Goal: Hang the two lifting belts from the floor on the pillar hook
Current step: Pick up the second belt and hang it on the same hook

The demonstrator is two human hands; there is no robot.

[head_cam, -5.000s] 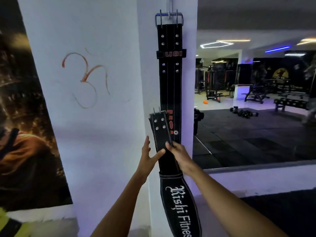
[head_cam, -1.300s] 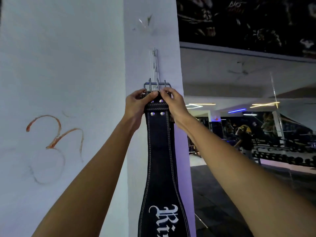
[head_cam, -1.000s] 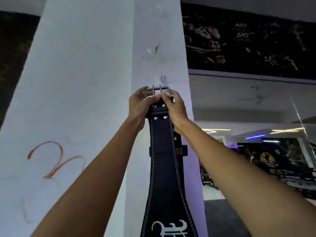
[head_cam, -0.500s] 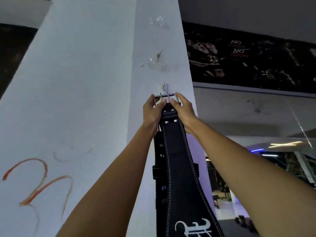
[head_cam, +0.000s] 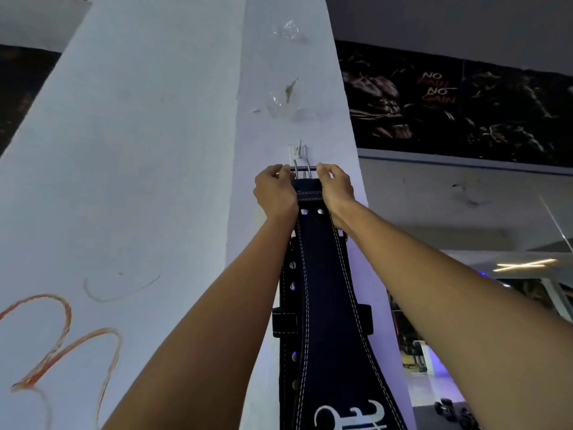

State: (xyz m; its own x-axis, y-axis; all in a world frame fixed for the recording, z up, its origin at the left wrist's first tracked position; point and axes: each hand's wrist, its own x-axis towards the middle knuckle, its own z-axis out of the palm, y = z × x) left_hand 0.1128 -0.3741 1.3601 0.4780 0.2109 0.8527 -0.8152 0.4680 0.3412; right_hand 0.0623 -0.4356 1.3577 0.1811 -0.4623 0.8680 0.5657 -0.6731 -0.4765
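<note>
Dim, cool light is washing the white pillar bluish, with a violet glow spilling along its right edge. A ceiling strip light is glaring pale yellow at far right, while the wide lens is bending straight edges and the dark poster is showing soft and grainy.

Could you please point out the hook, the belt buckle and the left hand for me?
hook [head_cam: 299, 152]: head view, on its metal prong on the pillar.
belt buckle [head_cam: 303, 169]: head view, on the bar between the hands.
left hand [head_cam: 275, 193]: head view, on its back.
</note>
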